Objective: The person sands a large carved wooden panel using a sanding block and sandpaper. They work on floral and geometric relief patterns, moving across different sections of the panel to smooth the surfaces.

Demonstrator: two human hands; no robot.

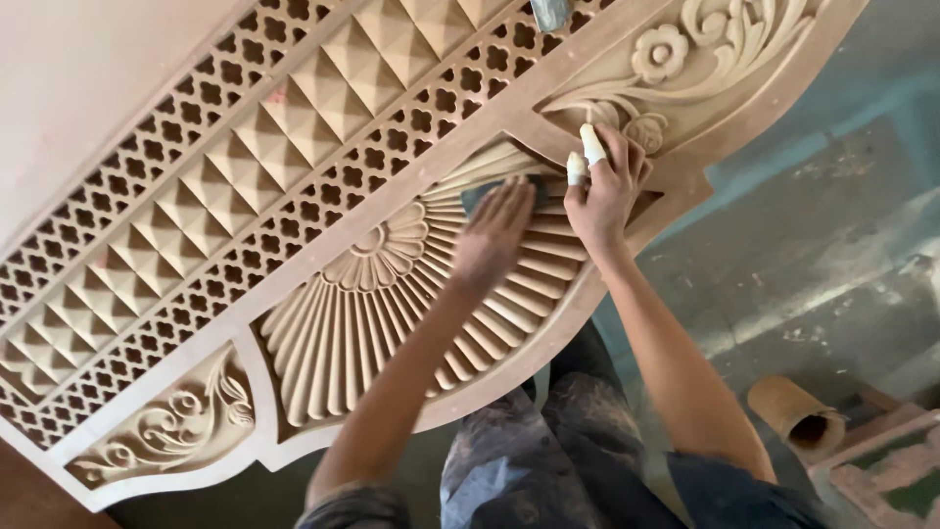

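Note:
A large carved wooden panel [294, 147] leans before me, with a fan-shaped fluted carving [372, 313] and a flower centre. My left hand [496, 233] presses flat on a dark sanding pad [482, 194] against the upper flutes. My right hand [605, 186], two fingertips wrapped in white tape, rests on the panel's edge beside the pad, next to a carved floral scroll [676, 59].
The panel has lattice strips and a row of pyramid blocks [294, 108] across its upper part. A grey dusty floor [832, 245] lies to the right. A brown cardboard tube [798, 413] and wooden pieces [886, 470] lie at the lower right.

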